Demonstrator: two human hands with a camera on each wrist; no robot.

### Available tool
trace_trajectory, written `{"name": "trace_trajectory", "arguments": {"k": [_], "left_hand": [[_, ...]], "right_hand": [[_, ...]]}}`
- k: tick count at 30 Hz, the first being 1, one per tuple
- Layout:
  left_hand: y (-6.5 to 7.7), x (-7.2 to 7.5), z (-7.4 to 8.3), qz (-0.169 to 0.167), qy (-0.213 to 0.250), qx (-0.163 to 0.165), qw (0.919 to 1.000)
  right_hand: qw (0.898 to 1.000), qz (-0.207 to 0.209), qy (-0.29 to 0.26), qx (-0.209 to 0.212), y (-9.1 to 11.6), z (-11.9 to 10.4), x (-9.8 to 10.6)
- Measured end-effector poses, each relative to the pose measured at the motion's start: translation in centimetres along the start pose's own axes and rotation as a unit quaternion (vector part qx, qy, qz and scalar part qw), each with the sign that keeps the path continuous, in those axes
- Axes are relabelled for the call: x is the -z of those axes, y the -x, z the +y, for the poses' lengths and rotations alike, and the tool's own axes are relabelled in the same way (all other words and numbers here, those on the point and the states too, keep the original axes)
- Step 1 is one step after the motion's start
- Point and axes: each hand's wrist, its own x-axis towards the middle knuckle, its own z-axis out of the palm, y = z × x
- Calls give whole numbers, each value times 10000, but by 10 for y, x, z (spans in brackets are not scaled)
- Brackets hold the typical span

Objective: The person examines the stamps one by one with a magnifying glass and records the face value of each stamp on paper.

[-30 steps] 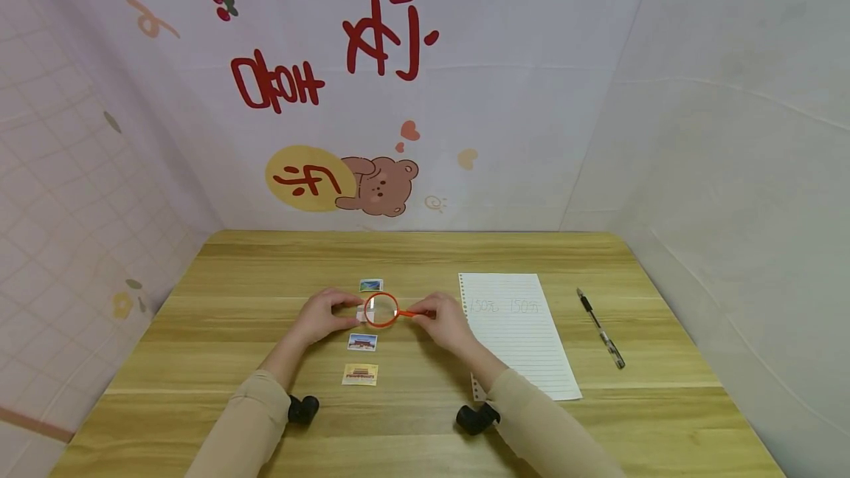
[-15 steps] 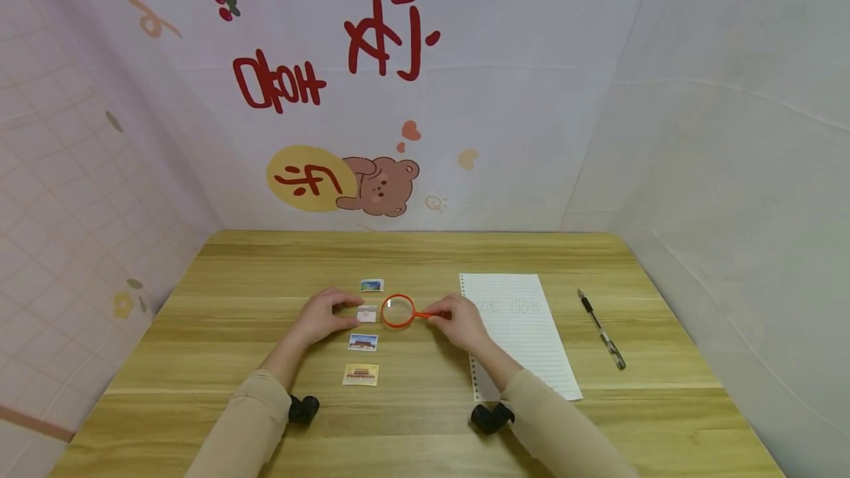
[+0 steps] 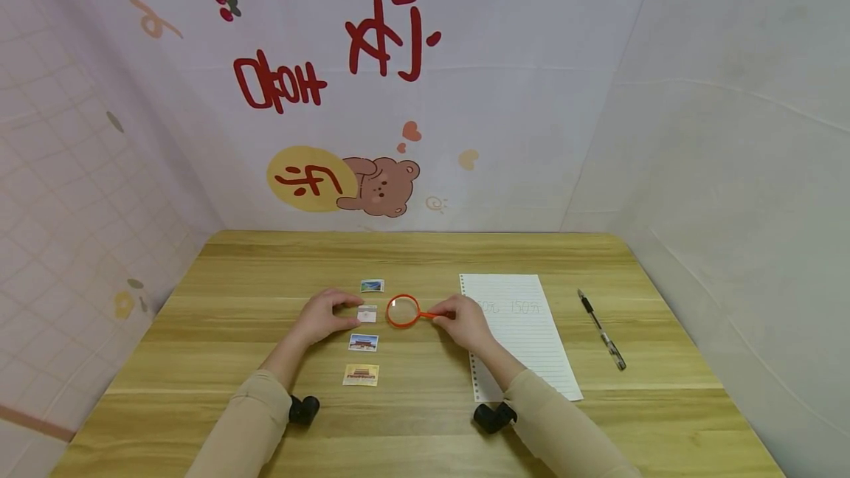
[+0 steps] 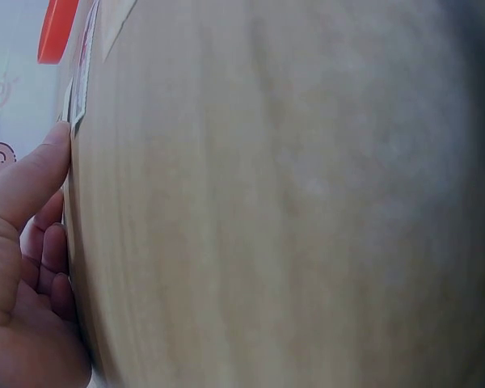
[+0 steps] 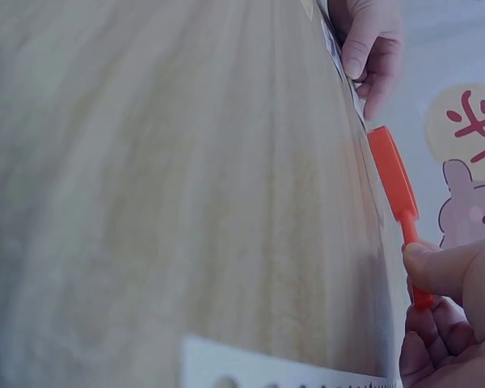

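Note:
In the head view my right hand (image 3: 462, 321) pinches the handle of an orange-rimmed magnifying glass (image 3: 389, 321). In the right wrist view, the thumb presses on the handle of the magnifying glass (image 5: 394, 174), whose ring appears edge-on. The glass is just right of a pale pink and grey postage stamp (image 3: 367, 315). At that stamp's left edge rests my left hand (image 3: 324, 315), thumb and forefinger spread at its near and far corners. A green-blue stamp (image 3: 372, 285) lies beyond it. Nearer me are a blue palace stamp (image 3: 363, 343) and a yellow building stamp (image 3: 361, 375).
A lined sheet of paper (image 3: 524, 360) with pencil-grey writing lies to the right, partly under the right forearm. Further right is a black pen (image 3: 600, 330). Printed cloth (image 3: 505, 94) hangs behind the wooden table (image 3: 425, 434) and at both sides.
My right hand has drawn the magnifying glass to the right, off the pink and grey stamp, which now shows fully beside it. My left hand has stayed in place.

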Motion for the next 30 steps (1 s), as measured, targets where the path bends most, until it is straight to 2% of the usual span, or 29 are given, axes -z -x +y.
{"name": "trace_trajectory", "arguments": {"k": [8, 15, 22, 30], "left_hand": [[-1, -1, -1, -17, 10, 7, 10000], [0, 0, 0, -16, 12, 6, 10000], [0, 0, 0, 2, 43, 46, 10000], [3, 2, 5, -1, 384, 39, 9993]], "right_hand": [[9997, 87, 12, 243, 1, 3, 0], [9999, -74, 44, -106, 1, 1, 0], [9997, -161, 163, -105, 0, 1, -1], [9995, -191, 75, 232, 4, 2, 6]]}}
